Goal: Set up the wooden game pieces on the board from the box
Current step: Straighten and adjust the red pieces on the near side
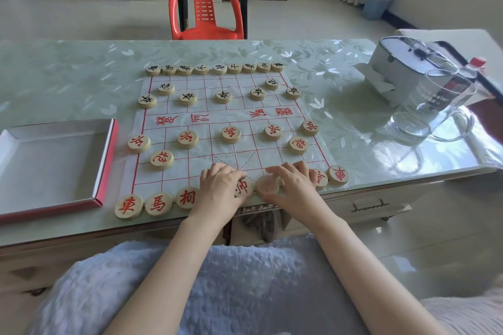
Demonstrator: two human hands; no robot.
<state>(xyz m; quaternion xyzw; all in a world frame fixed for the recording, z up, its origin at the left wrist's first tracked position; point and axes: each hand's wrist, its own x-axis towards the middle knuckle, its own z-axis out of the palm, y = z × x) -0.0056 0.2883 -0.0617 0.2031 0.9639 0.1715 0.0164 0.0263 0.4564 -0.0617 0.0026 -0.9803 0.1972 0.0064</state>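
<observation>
The box (54, 160) lies empty and nearly every piece stands placed, while both hands' fingers (275, 171) nudge the last near-row discs (268, 185), loosely curled, gripping nothing.

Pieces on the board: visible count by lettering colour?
Black-lettered pieces: 16
Red-lettered pieces: 14
Total: 30 visible; the left hand and right hand may hide more.

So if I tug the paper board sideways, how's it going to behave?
The board looks thin and creased, so probably floppy, wrinkling rather than sliding flat. The pieces on it would likely shift; the glossy table cover may let it slip.
</observation>
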